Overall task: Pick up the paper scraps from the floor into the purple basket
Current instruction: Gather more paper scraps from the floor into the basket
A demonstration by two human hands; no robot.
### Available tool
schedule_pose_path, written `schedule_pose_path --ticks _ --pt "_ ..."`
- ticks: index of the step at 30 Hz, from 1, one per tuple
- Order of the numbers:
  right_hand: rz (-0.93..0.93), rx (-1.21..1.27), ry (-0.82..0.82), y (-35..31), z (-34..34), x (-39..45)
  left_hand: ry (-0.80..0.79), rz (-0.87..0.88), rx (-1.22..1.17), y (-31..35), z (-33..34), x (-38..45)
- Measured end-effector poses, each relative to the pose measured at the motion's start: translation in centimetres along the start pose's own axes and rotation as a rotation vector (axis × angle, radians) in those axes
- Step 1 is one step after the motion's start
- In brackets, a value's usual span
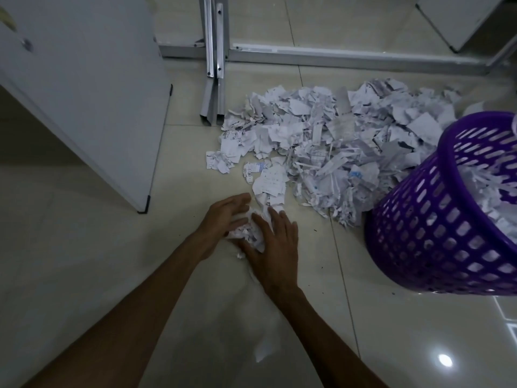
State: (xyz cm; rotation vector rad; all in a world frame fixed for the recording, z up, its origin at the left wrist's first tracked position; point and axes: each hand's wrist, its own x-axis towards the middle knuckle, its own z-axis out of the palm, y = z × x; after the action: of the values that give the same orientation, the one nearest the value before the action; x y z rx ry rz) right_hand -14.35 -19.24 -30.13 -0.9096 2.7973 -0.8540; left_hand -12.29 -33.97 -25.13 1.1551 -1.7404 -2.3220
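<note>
Both forearms reach forward over the tiled floor. I read the left hand and right hand as flat, fingers straight, pressing a small clump of scraps between them; presumably this gathers loose pieces into one liftable handful. Most paper scraps lie heaped just beyond, touching the purple basket, which stands tilted at right and already holds some paper. A metal frame leg borders the heap's far left; a white panel stands well apart.
</note>
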Motion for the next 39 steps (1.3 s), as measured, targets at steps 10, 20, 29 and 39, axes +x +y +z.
schedule_pose_path --ticks 10,20,29,39 --pt "-0.141 0.244 0.064 0.3 -0.9 1.4 0.012 -0.082 -0.292 -0.1 -0.6 -1.5" --pt "0.679 0.994 0.167 -4.2 -9.9 4.8 -0.004 0.036 -0.321 6.6 3.2 -4.5" --pt "0.6 1.313 0.229 -6.8 -23.7 7.9 -0.153 0.144 -0.377 15.5 11.9 -9.0" --pt "0.639 1.043 0.485 1.0 -35.1 6.9 -0.288 0.165 -0.201 17.8 20.6 -11.8"
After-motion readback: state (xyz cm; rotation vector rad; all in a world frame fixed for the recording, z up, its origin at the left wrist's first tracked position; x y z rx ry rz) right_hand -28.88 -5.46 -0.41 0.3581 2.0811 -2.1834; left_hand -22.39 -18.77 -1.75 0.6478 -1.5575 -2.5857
